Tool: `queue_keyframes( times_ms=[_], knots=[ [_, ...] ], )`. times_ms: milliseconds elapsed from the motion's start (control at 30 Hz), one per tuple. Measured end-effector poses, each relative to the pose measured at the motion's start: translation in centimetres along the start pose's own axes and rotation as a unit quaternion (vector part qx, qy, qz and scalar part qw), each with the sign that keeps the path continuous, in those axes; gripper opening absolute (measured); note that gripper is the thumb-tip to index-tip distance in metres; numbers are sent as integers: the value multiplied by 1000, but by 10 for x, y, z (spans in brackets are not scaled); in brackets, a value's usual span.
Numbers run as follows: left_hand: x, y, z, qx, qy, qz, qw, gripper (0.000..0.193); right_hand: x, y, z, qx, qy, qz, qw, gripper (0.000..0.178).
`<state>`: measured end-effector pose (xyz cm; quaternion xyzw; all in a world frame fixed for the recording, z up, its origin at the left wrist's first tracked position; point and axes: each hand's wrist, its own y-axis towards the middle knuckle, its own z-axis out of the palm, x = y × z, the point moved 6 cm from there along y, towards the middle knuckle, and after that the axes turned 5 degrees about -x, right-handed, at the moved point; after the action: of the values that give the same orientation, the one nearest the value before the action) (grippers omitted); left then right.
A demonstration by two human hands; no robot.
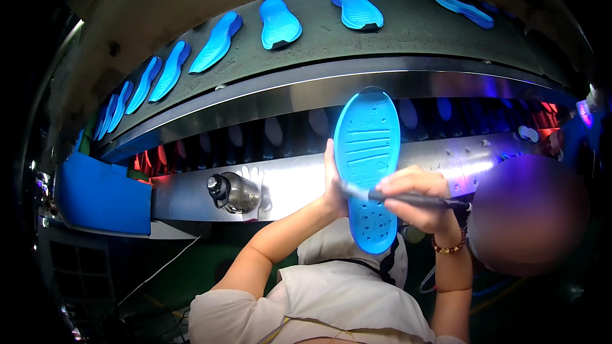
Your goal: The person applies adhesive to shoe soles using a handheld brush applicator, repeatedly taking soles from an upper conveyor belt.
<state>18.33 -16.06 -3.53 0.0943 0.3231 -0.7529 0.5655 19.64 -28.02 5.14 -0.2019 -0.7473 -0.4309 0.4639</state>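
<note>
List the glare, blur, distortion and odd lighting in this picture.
In the head view, white glare washes the flat silver metal ledge; blur smears the pale tip of the slim dark-handled tool; the bright blue foot-shaped sole is fairly sharp; fisheye bows the long grey-green belt; the corners go black; violet light tints the right side.

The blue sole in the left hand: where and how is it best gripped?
Probably the sole is best taken by its left rim, from the left, where the left hand holds it. It is long and narrow, so a side grip should leave its ribbed face open to the dark tool in the right hand.
</note>
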Motion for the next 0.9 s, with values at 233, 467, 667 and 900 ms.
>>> queue_keyframes(
  times_ms=[233, 467, 667, 900],
  knots=[
    [-13, 15, 7, 71, -3, 75, 995, 103, -6, -1, -7, -29, -52, -14, 998, 17],
    [-35, 17, 13, 66, -89, 128, 986, 103, 2, -9, -11, -84, -125, -71, 986, 21],
    [-53, 20, 12, 87, -90, 155, 980, 100, 13, -20, -8, -58, -42, -36, 997, 22],
    [-64, 18, 21, 110, -64, 167, 978, 102, 2, -23, -17, 4, 80, 18, 997, 23]
  ],
)
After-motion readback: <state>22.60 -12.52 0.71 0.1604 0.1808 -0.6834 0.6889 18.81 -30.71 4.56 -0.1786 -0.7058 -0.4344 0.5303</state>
